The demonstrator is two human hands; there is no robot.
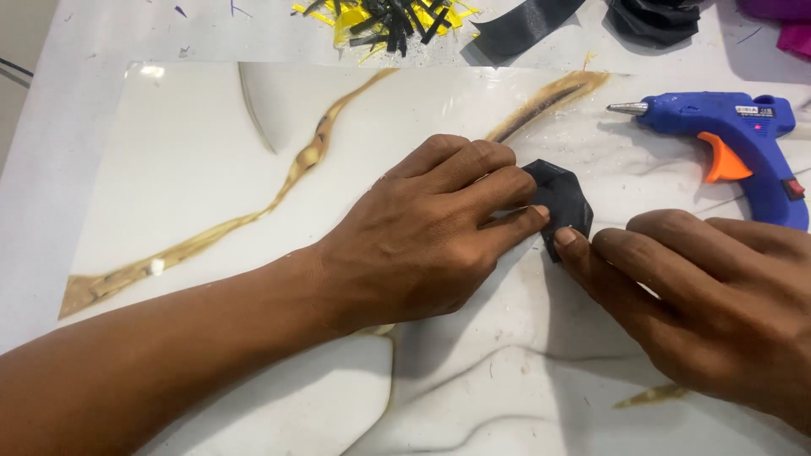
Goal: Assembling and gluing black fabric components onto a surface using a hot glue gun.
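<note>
A small folded black ribbon piece (pixel 562 196) lies on a glossy white marble-patterned sheet (pixel 194 152). My left hand (pixel 431 236) reaches in from the lower left and presses its fingers down on the piece's left side. From the right, my right hand (pixel 710 295) pinches the piece's lower right edge with its fingertips. Much of the piece is hidden under my fingers.
A blue hot glue gun (pixel 726 127) with an orange trigger stands at the right, nozzle pointing left. Cut yellow and black ribbon scraps (pixel 389 21) lie at the top, with a black ribbon strip (pixel 524 21), a black ribbon bundle (pixel 655 19) and purple material (pixel 781 21) further right.
</note>
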